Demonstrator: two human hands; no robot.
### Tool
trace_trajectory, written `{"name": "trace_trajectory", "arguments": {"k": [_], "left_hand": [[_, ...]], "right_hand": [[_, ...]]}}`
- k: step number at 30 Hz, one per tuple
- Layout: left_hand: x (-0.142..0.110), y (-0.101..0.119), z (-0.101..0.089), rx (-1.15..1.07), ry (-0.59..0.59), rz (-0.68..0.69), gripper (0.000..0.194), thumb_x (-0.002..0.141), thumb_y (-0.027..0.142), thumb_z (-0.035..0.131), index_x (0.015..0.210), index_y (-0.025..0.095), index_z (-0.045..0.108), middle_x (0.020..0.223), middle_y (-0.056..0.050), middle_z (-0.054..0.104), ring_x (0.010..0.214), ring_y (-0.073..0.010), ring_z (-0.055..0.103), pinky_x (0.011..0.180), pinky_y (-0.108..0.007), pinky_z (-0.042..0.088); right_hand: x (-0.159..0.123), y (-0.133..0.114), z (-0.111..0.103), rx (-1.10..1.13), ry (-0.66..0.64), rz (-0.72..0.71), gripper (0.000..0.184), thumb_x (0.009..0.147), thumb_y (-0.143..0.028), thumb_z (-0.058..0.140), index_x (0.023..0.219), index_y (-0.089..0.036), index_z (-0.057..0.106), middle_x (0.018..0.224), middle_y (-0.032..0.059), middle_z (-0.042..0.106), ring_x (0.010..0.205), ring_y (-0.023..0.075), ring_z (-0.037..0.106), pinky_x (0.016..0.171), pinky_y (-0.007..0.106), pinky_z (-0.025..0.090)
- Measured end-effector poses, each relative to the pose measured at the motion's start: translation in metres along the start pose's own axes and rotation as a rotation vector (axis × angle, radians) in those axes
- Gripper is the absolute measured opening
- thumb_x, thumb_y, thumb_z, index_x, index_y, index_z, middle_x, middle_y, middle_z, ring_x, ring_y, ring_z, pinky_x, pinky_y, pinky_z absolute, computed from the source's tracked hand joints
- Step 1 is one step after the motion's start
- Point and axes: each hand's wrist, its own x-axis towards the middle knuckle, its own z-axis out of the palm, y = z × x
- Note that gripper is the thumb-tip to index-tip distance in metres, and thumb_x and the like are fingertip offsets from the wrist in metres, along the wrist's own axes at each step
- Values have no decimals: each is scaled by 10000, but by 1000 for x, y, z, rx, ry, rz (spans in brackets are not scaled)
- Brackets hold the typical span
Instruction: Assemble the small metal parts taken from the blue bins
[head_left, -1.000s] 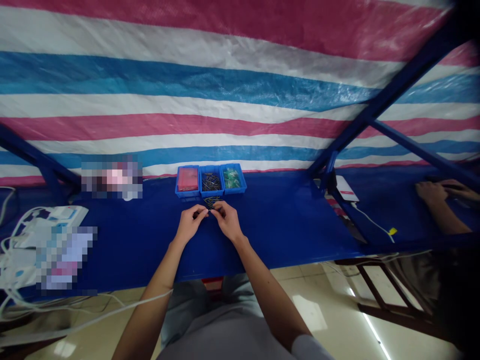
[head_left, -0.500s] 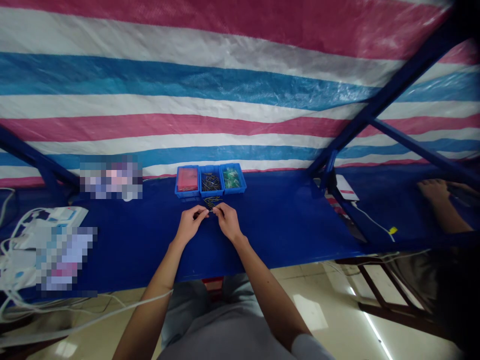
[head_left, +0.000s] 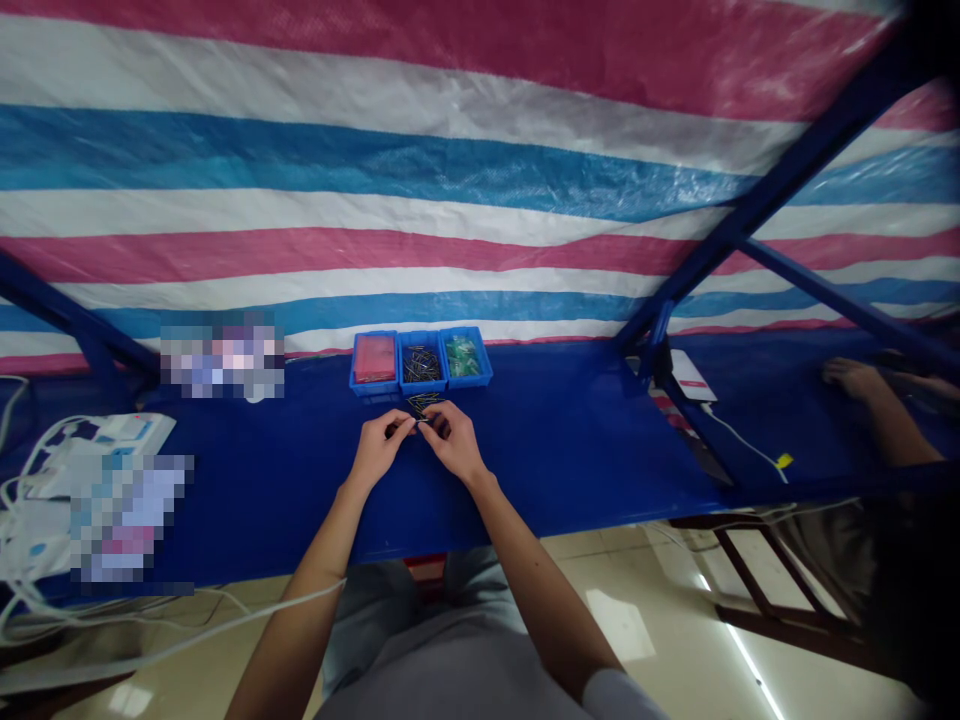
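Fingers (head_left: pixel 406 425) pinched narrow, left hand (head_left: pixel 377 447) and right hand (head_left: pixel 459 442) on some tiny piece (head_left: pixel 421 420); dark pins (head_left: pixel 424 402) still loose at 12 o'clock, so probably mid-job.

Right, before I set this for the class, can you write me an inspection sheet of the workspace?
Surface: blue table, smooth and flat.
Work things: three blue bins side by side, holding red pieces, dark thin pieces and green pieces; a small pile of thin pieces lies in front.
Clutter: white plugs at left, partly blurred out; white flat device at right.
Hands: left hand and right hand pinch a small piece, too tiny to name.
Cables: white cables at left, one crossing the left forearm; white cord at right.
Surroundings: striped sheet behind, blue frame, another person's hand at right.
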Motion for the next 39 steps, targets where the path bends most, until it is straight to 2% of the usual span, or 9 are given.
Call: {"name": "trace_trajectory", "arguments": {"k": [6,19,30,39], "left_hand": [[1,-1,1,-23,-10,-2,279,921,434,592,886,179,697,801,-37,740,764,-197,695,745,-281,512],[1,0,1,-44,-17,19,244,914,411,609,915,182,691,812,-36,739,788,-194,702,749,-279,523],[1,0,1,-27,-15,20,259,913,425,600,908,183,691,810,-38,744,784,-197,708,769,-292,534],[1,-2,2,-23,-25,15,265,909,431,609,921,181,695,812,-40,748,782,-197,712,758,-283,524]], "right_hand": [[1,1,1,-11,-55,-32,126,914,-226,608,988,-219,709,960,40,670,757,143,609,639,245,457],[1,6,2,0,-56,-43,111,915,-235,640,968,-217,736,937,37,693,761,144,622,690,250,467],[1,3,1,-20,-55,1,123,903,-269,648,984,-225,729,918,36,680,750,149,611,665,251,462],[1,5,1,-11,-27,-16,83,900,-267,654,914,-212,715,881,27,665,733,145,588,654,249,448]]}}
